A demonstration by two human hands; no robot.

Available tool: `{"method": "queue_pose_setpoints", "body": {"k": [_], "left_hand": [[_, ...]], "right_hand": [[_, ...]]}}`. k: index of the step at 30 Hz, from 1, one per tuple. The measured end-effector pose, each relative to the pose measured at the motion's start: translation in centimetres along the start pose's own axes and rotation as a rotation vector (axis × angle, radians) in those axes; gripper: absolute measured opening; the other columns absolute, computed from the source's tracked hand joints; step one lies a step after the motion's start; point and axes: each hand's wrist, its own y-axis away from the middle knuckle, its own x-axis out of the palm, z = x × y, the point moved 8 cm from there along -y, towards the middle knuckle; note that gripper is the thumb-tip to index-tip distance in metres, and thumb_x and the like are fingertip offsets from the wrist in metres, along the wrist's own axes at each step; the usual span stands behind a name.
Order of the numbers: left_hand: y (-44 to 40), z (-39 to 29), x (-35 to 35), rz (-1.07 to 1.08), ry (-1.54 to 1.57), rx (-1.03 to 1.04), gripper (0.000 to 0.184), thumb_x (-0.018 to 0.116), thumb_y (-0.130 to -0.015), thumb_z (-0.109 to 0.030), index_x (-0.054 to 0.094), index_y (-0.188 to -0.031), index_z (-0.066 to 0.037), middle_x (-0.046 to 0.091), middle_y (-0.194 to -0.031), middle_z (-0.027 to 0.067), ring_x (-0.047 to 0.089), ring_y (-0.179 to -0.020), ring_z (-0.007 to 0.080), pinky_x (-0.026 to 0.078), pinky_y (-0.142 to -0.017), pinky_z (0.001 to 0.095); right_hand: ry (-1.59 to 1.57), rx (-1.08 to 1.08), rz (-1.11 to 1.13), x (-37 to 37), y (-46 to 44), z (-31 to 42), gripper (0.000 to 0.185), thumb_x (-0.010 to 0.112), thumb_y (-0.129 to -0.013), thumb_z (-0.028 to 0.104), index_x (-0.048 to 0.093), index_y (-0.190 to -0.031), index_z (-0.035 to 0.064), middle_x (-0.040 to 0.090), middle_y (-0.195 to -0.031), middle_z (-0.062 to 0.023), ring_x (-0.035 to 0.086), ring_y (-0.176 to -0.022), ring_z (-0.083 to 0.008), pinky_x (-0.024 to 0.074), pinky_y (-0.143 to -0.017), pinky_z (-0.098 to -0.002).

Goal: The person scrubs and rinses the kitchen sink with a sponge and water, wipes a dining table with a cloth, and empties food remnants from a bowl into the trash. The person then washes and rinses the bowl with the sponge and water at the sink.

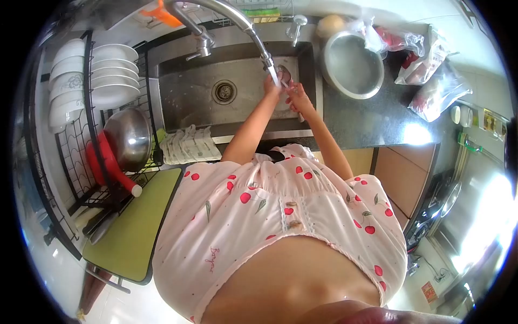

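Garment: pale cloth (259, 216) with red cherries and green leaves, worn by the person, nearest to the view.
Board: green, dark-edged (137, 232), at the near left; knives (103, 229) lie by its left edge.
Dish rack: black wire (88, 108), left of the sink. It bears 2 stacks, white bowls (67, 86) and white dishes (114, 75), with a metal bowl (128, 139) and a red pan (100, 159) nearer.
Cloth: white, patterned (186, 144), draped over the sink's near left edge.
Bench: dark, speckled (350, 119), right of the sink.
Right hand: over the sink (298, 101), fingers closed on the handle of the metal utensil.
Left hand: under the running water (273, 84), just beside the utensil's head; fingers partly hidden, so their exact grip cannot be told.
Metal utensil: rounded head (284, 74) pointing away, handle slanting back to the near right, held above the right part of the sink.
Sink: metal, rectangular (189, 108), its round drain (224, 92) left of both hands.
Faucet: curved metal (237, 16), arching from the far left, its stream (273, 74) falling at the left hand.
Basin: round, metal (353, 65), on the bench just right of the sink.
Bags: clear plastic, filled (438, 94), on the bench right of the basin.
Far edge: 1 small metal fitting (296, 27) and 1 orange item (163, 14).
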Motion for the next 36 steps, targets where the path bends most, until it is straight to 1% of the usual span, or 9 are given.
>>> {"method": "queue_pose_setpoints", "body": {"k": [8, 12, 15, 18, 20, 24, 30, 33, 36], "left_hand": [[3.2, -0.1, -0.3, -0.134, -0.155, -0.117, 0.007, 0.05, -0.082, -0.007, 0.053, -0.081, -0.001, 0.055, -0.067, 0.0088, 0.055, -0.051, 0.0167, 0.04, -0.034, 0.0261], [2.9, -0.8, -1.9, -0.058, -0.217, -0.082, 0.009, 0.048, -0.081, -0.008, 0.055, -0.078, -0.002, 0.055, -0.062, 0.0073, 0.05, -0.043, 0.0134, 0.034, -0.031, 0.0248], [3.5, -2.2, -2.5, -0.045, -0.245, -0.095, 0.014, 0.051, -0.08, -0.013, 0.055, -0.075, -0.001, 0.055, -0.061, 0.0074, 0.049, -0.041, 0.0135, 0.033, -0.031, 0.0248], [4.4, -5.2, -2.5, 0.048, -0.537, -0.106, 0.02, 0.052, -0.082, -0.018, 0.055, -0.071, -0.001, 0.052, -0.055, 0.0055, 0.045, -0.04, 0.0111, 0.028, -0.03, 0.024], [4.8, -6.0, -2.9, 0.046, -0.458, -0.035, 0.021, 0.053, -0.082, -0.02, 0.055, -0.07, -0.002, 0.051, -0.054, 0.0048, 0.045, -0.041, 0.0103, 0.027, -0.03, 0.024], [4.9, -6.7, -4.5, 0.03, -0.295, 0.056, 0.022, 0.056, -0.081, -0.021, 0.056, -0.069, -0.003, 0.05, -0.053, 0.0033, 0.043, -0.04, 0.0095, 0.028, -0.032, 0.023], [4.5, -5.9, -5.2, 0.129, -0.471, -0.168, 0.019, 0.052, -0.082, -0.02, 0.056, -0.078, -0.002, 0.044, -0.056, -0.0014, 0.04, -0.044, 0.007, 0.029, -0.037, 0.0218], [4.0, -7.0, -3.5, 0.119, -0.772, 0.097, 0.019, 0.046, -0.082, -0.017, 0.058, -0.083, -0.002, 0.052, -0.058, 0.0052, 0.049, -0.047, 0.0181, 0.038, -0.042, 0.0305], [5.9, -8.7, -0.8, 0.075, -1.317, 0.386, 0.024, 0.044, -0.083, -0.02, 0.059, -0.086, -0.002, 0.062, -0.082, 0.017, 0.058, -0.078, 0.0321, 0.044, -0.069, 0.0398]], "right_hand": [[0.685, -0.221, -0.316, -2.6, -3.4, 1.4, 0.032, 0.057, -0.078, 0.026, 0.052, -0.102, 0.0054, 0.06, -0.069, -0.0121, 0.06, -0.057, -0.0166, 0.0455, -0.048, -0.0286], [0.434, -0.255, -0.159, -0.2, -6.6, 2.4, 0.04, 0.055, -0.076, 0.035, 0.055, -0.1, 0.0037, 0.059, -0.086, -0.0242, 0.058, -0.081, -0.0391, 0.0471, -0.071, -0.042], [0.721, -0.439, -0.249, 1.5, -7.9, 4.0, 0.036, 0.054, -0.077, 0.035, 0.053, -0.097, 0.0038, 0.059, -0.086, -0.0241, 0.057, -0.08, -0.0411, 0.0471, -0.071, -0.044], [0.773, -0.284, -0.391, 2.6, -6.0, 6.6, 0.034, 0.045, -0.083, 0.037, 0.054, -0.09, 0.0051, 0.06, -0.081, -0.0226, 0.057, -0.079, -0.0407, 0.0468, -0.068, -0.0464], [0.785, -0.296, -0.45, 2.9, -6.3, 6.7, 0.035, 0.039, -0.086, 0.038, 0.056, -0.091, 0.0072, 0.06, -0.082, -0.0227, 0.057, -0.08, -0.04, 0.0465, -0.068, -0.0463], [0.651, -0.313, -0.333, 4.6, -5.9, 7.9, 0.032, 0.045, -0.085, 0.031, 0.052, -0.106, 0.0083, 0.06, -0.083, -0.022, 0.058, -0.081, -0.038, 0.0462, -0.069, -0.044], [0.044, -0.447, -0.191, 5.4, -6.8, 4.9, 0.047, 0.059, -0.074, 0.014, 0.043, -0.118, 0.0075, 0.056, -0.098, -0.0197, 0.057, -0.09, -0.0321, 0.0462, -0.074, -0.0388], [-0.092, -0.531, -0.219, 4.4, -4.8, 6.1, 0.056, 0.065, -0.069, 0.014, 0.043, -0.12, 0.0074, 0.053, -0.104, -0.0176, 0.055, -0.094, -0.0298, 0.0455, -0.076, -0.0365], [0.021, -0.643, -0.179, 2.7, -4.7, 6.8, 0.054, 0.068, -0.068, 0.021, 0.049, -0.117, 0.0092, 0.052, -0.108, -0.0165, 0.054, -0.094, -0.0318, 0.0452, -0.077, -0.037]]}}
